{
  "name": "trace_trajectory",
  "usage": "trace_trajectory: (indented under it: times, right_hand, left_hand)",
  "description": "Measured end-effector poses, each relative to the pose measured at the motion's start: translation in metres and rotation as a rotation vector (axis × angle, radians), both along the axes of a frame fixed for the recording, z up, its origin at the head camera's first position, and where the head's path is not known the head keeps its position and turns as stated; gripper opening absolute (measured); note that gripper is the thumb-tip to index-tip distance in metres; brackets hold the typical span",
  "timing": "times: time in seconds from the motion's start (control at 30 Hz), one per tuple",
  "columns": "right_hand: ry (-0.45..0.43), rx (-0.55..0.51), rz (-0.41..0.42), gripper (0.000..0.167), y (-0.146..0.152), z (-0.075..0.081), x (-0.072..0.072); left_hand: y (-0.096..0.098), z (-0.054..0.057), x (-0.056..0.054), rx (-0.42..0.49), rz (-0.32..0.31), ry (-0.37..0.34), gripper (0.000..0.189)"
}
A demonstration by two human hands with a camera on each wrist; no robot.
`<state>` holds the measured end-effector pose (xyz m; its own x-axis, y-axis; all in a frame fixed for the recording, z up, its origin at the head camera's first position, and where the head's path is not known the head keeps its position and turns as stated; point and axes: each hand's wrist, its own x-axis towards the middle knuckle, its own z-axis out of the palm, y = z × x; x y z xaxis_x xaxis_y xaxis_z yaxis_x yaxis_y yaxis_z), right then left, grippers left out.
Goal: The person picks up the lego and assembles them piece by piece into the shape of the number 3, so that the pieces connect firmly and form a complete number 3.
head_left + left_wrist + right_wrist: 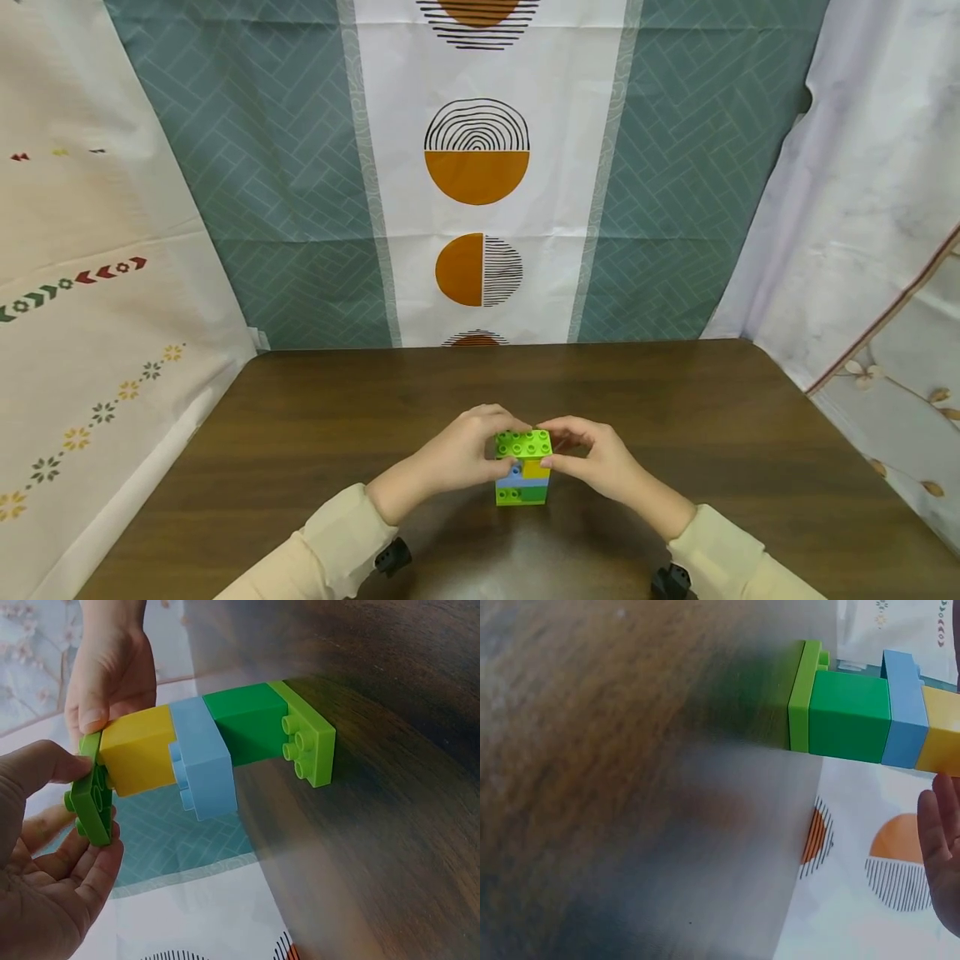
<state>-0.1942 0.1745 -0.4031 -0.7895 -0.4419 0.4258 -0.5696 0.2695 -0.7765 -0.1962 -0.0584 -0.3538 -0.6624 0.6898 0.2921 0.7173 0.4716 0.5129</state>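
Note:
A stack of toy building bricks stands upright on the table. From the bottom, it has a lime-green flat brick (pixel 321 746), a dark green brick (pixel 244 724), a light blue brick (pixel 208 772) and a yellow brick (pixel 139 754). Topmost is another lime-green flat brick (pixel 523 446), slightly tilted off the yellow one in the left wrist view. My left hand (pixel 467 450) pinches this top brick by its left end, thumb in front and fingers behind. At its right end, my right hand (pixel 600 457) pinches it too, thumb near the yellow brick; its far fingers are partly hidden.
The stack stands on a dark wooden table (pixel 360 400). Patterned cloth (pixel 300 208) hangs along the table's far edge, with light cloths (pixel 97 275) at both sides. Black wrist cameras (pixel 393 556) sit at the cuffs of the cream sleeves.

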Motion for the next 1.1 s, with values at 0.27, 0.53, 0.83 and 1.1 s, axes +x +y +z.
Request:
trace_trajectory:
  times: [0.27,0.53,0.83,1.1]
  right_hand:
    - [-0.086,-0.001,0.044,0.03,0.003,0.004,-0.003]
    - [-0.134,0.021,0.095,0.031,0.003,0.011,-0.004]
    - [-0.18,0.022,0.125,0.029,0.006,0.016,-0.009]
    - [-0.214,0.159,0.097,0.026,0.002,0.031,-0.009]
  left_hand:
    - [0.0,-0.002,-0.001,0.042,-0.009,-0.022,0.032]
    - [0.002,-0.006,-0.001,0.117,0.019,-0.134,0.031]
    - [0.005,-0.006,-0.001,0.143,0.041,-0.18,0.032]
    - [0.007,-0.003,0.0,0.127,0.065,-0.164,0.03]
